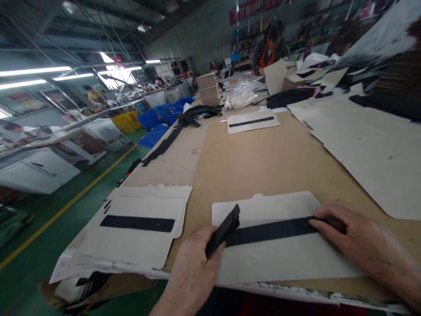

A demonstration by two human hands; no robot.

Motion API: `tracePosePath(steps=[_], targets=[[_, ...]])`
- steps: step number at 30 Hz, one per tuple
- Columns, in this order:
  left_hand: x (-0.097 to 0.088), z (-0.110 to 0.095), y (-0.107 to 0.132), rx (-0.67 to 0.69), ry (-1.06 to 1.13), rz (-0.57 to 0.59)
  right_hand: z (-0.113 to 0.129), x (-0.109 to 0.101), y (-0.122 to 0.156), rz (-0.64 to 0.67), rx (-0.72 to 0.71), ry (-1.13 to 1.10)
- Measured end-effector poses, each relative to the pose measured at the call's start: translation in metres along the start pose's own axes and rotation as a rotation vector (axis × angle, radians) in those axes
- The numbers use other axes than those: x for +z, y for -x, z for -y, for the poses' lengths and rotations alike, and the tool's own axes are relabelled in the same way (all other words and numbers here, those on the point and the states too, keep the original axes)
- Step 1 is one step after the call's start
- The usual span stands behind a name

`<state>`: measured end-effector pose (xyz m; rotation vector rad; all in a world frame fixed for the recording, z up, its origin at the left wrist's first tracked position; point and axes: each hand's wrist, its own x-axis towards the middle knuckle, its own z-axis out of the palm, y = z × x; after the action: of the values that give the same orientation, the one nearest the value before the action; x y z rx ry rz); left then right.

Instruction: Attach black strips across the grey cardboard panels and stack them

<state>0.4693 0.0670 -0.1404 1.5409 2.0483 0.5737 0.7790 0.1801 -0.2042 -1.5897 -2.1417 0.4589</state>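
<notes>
A white cut panel [283, 256] lies on the brown table [263, 162] in front of me, with a black strip [269, 231] laid across its middle. My left hand [192, 274] is closed around a small stack of black strips [223, 230], whose upper end touches the left end of the laid strip. My right hand [358, 239] lies on the strip's right end, its fingers stretched out and pressing flat.
A stack of white panels [131, 237] topped with a black strip sits at my left. Another panel with a strip [252, 121] lies farther up the table. Large grey sheets [371, 149] cover the right side. A person in a red apron [269, 46] works at the far end.
</notes>
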Motion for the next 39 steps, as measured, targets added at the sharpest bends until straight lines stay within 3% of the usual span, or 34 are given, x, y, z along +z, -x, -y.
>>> tracePosePath(steps=[10, 31, 39], targets=[[0.004, -0.003, -0.014, -0.029, -0.176, 0.021, 0.003, -0.001, 0.0, 0.0, -0.017, 0.017], [0.004, -0.002, -0.02, -0.031, -0.182, 0.05, 0.0, -0.001, 0.0, 0.027, -0.008, 0.021], [0.015, 0.001, -0.02, 0.078, -0.215, -0.052, -0.005, 0.006, 0.0, -0.006, -0.069, 0.033]])
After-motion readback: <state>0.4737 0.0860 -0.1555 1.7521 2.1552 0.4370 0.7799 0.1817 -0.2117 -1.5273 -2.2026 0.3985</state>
